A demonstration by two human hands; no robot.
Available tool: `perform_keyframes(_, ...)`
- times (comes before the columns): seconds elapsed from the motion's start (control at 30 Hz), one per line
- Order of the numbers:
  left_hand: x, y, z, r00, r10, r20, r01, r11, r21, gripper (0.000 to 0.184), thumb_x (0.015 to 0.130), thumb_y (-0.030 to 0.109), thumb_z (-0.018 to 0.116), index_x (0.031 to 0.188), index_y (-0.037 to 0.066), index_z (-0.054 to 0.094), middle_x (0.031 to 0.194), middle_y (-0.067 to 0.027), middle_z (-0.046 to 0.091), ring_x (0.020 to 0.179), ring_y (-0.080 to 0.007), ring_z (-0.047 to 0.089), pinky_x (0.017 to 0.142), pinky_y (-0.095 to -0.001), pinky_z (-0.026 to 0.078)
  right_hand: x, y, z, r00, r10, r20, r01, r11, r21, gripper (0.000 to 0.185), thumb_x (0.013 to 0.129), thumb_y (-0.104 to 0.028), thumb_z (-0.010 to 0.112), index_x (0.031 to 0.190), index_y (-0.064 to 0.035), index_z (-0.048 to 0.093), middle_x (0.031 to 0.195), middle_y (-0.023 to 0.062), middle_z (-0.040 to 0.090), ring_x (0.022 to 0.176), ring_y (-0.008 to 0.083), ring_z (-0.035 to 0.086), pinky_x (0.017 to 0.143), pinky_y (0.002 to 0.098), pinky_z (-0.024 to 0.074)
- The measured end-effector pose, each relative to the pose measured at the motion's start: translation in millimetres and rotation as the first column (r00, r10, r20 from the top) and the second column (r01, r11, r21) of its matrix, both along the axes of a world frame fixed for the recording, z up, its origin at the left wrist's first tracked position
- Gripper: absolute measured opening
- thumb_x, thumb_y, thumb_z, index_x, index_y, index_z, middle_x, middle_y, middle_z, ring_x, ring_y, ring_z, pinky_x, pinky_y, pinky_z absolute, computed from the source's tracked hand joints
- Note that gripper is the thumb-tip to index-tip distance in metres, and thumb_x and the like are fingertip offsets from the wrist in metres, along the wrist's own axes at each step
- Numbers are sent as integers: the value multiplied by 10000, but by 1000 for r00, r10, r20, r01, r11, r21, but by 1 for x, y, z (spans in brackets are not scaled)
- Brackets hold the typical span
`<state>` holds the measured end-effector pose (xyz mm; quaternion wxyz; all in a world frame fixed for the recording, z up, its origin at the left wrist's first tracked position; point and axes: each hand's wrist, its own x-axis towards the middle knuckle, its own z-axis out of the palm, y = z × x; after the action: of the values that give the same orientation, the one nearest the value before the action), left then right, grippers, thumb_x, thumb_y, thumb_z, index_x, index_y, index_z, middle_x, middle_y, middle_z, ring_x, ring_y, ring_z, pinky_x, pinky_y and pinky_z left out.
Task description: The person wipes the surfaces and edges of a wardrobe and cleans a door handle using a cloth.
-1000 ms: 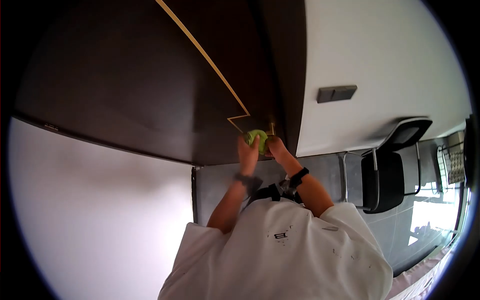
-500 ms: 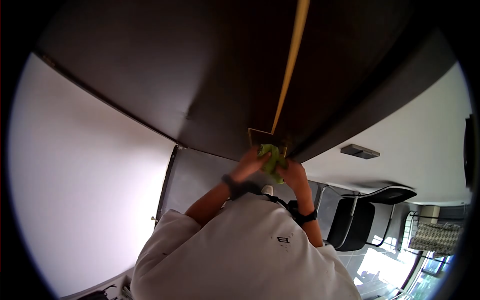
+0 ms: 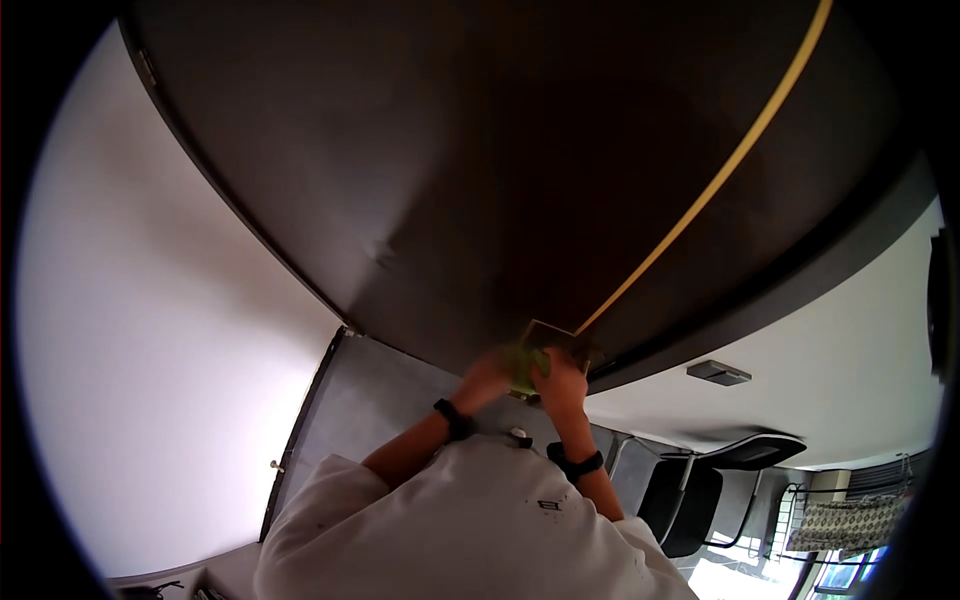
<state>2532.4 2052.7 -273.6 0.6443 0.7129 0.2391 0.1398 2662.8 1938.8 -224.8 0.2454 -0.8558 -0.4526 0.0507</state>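
Note:
A crumpled green cloth point(image 3: 524, 368) is bunched between my two hands in front of a dark brown door point(image 3: 430, 200), low on its surface. My left hand point(image 3: 485, 382), blurred by motion, grips the cloth's left side. My right hand point(image 3: 563, 382) is closed around the right side of it, close to the door's handle area point(image 3: 592, 356). A thin gold strip point(image 3: 700, 208) runs down the door and ends in a corner just above my hands. The fingertips are partly hidden by the cloth and the blur.
A white wall point(image 3: 190, 350) stands on the left. At the right are another white wall point(image 3: 830, 330) with a grey switch plate point(image 3: 719, 373), a black chair point(image 3: 685, 505) and a rack with a patterned cloth point(image 3: 850, 525). Grey floor point(image 3: 380, 385) lies below.
My view has tilted up and shifted, so the door fills more of it. My hands, still around the cloth, have come closer together, and the left is blurred.

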Motion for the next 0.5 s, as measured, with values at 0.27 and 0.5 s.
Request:
perform_keyframes(0.27, 45, -20, 38, 990, 43, -135, 25, 883, 469, 405, 915, 384, 571, 1124, 38, 548, 945, -194, 656, 811, -377, 648, 678, -461, 511, 20, -17, -14, 966, -246, 83, 251, 967, -54, 272, 807, -254, 641, 1005, -72, 597, 902, 170, 653, 833, 382, 647, 694, 472, 526)
perform_keyframes(0.5, 14, 16, 57, 961, -74, -267, 180, 897, 403, 487, 896, 409, 589, 1166, 14, 495, 881, -228, 666, 825, -388, 665, 697, -471, 527, -8, 17, -7, 955, -265, 130, 283, 947, -152, 250, 829, -262, 604, 993, -87, 535, 968, 160, 638, 806, 396, 643, 635, 496, 531)
